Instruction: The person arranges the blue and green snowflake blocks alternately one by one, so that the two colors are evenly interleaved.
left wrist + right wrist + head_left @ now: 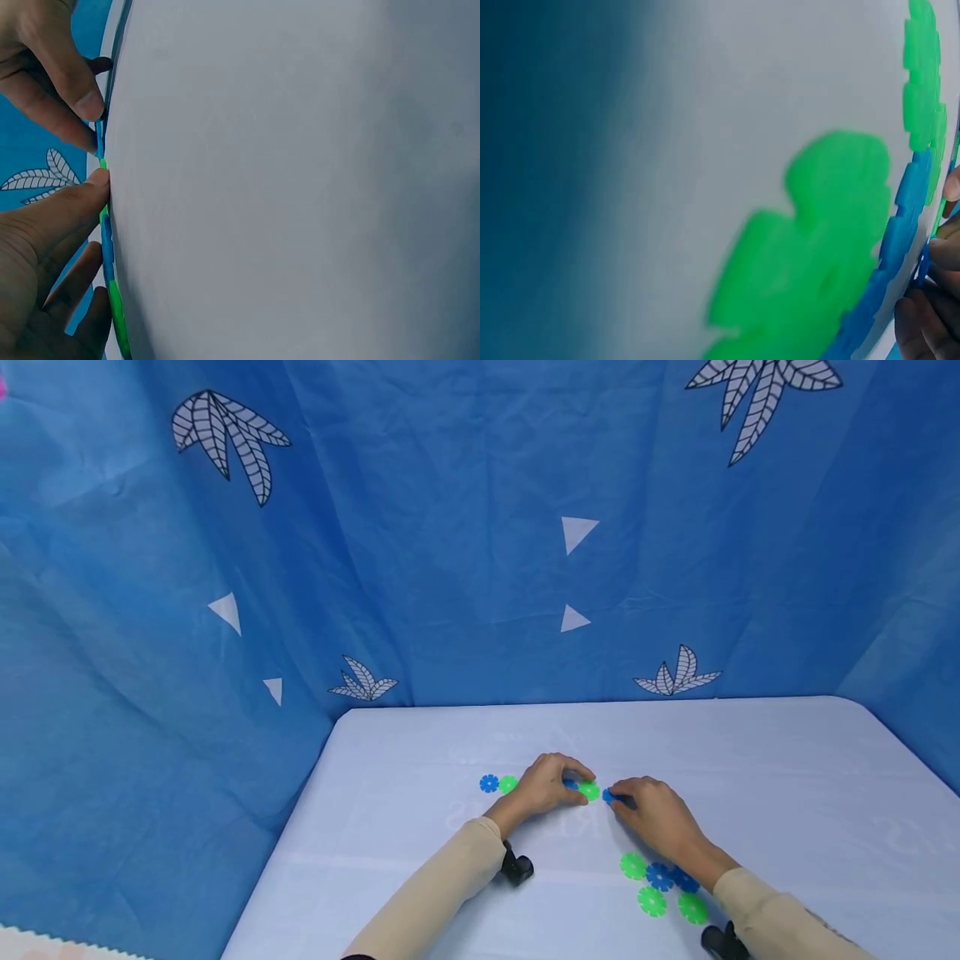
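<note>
Over the middle of the table, my left hand (546,785) pinches a green notched building disc (589,791) between thumb and fingers. That disc belongs to a row of alternating blue and green discs, partly hidden behind the hand. At the row's left end lie a blue disc (489,783) and a green disc (508,784). Just to the right, my right hand (658,814) pinches a blue disc (608,796) by its edge. In the left wrist view, the held blue disc (100,139) is edge-on, right at the green disc's edge.
Nearer me, below the right hand, several loose discs lie on the white table (405,860): green ones (652,902) and blue ones (659,877). The right forearm (780,914) passes close beside them. A blue patterned curtain (480,568) hangs behind the table.
</note>
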`<move>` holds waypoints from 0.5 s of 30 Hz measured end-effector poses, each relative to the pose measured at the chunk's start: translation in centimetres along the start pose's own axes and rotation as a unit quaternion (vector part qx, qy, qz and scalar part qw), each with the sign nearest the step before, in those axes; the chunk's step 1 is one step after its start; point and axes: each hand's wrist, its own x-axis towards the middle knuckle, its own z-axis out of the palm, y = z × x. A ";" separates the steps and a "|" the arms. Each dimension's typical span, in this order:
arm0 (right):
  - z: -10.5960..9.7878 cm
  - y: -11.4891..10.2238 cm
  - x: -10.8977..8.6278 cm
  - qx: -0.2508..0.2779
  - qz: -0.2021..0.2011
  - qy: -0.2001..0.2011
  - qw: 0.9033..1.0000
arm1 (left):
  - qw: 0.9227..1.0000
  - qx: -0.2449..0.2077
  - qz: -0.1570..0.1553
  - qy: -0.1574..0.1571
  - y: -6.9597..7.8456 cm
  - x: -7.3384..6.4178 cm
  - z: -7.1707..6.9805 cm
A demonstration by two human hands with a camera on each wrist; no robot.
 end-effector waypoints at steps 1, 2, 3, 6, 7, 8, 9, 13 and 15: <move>0.1 0.0 0.0 0.000 -0.001 0.002 1.000 | 1.000 -0.001 -0.001 0.000 0.0 0.0 0.0; 0.1 0.0 0.0 -0.001 -0.002 0.003 1.000 | 1.000 -0.001 -0.001 0.001 0.0 0.0 0.0; 0.2 0.0 0.1 -0.002 -0.003 0.004 1.000 | 1.000 -0.001 0.000 0.001 -0.1 0.0 0.1; 0.2 0.0 0.1 -0.004 -0.006 0.005 1.000 | 1.000 -0.001 0.003 0.002 -0.2 0.0 0.1; 0.2 0.0 0.1 -0.004 -0.007 0.006 1.000 | 1.000 0.000 0.003 0.003 -0.2 0.0 0.1; 0.2 0.0 0.1 -0.002 -0.007 0.008 1.000 | 1.000 0.000 0.005 0.003 -0.2 0.1 0.2; 0.2 0.0 0.1 0.000 -0.009 0.008 1.000 | 1.000 -0.001 0.005 0.003 -0.2 0.1 0.1; 0.1 0.1 0.1 0.012 -0.011 0.011 1.000 | 1.000 -0.001 0.006 0.002 -0.2 0.1 0.2; 0.1 0.1 0.1 0.015 -0.009 0.007 1.000 | 1.000 -0.001 0.005 0.003 -0.3 0.1 0.2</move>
